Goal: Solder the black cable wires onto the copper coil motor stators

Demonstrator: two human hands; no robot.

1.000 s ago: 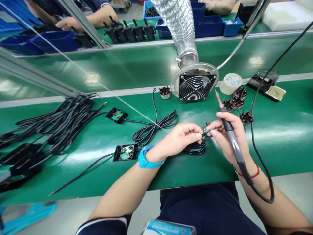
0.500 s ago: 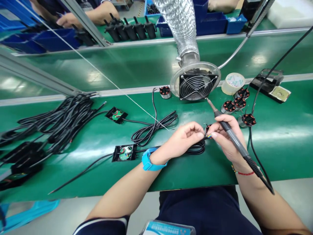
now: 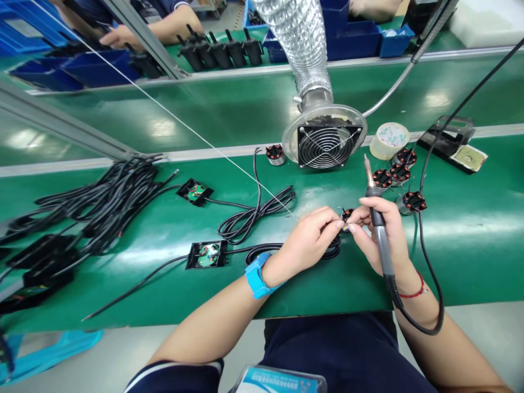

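Note:
My left hand (image 3: 311, 237) and my right hand (image 3: 379, 232) meet fingertip to fingertip over the green bench. Both pinch the coloured wire ends of a black cable (image 3: 286, 250) next to a small copper-wound motor coil (image 3: 347, 213). The right hand also holds a soldering iron (image 3: 376, 213) against its palm, tip pointing up and away, its cord looping down past my wrist. A blue wrist strap (image 3: 256, 274) sits on my left wrist. The coiled part of the cable lies under my left hand.
A fume extractor fan (image 3: 326, 143) on a foil duct stands behind my hands. Several more coils (image 3: 399, 174), a tape roll (image 3: 388, 140) and an iron stand (image 3: 450, 142) are at right. Black housings with circuit boards (image 3: 207, 254) and a cable pile (image 3: 102, 202) lie left. Another person's hand (image 3: 118, 37) works at the far bench.
The soldering iron swung from leaning left toward the fan to nearly upright. Both hands stayed pinched on the wire ends and shifted slightly.

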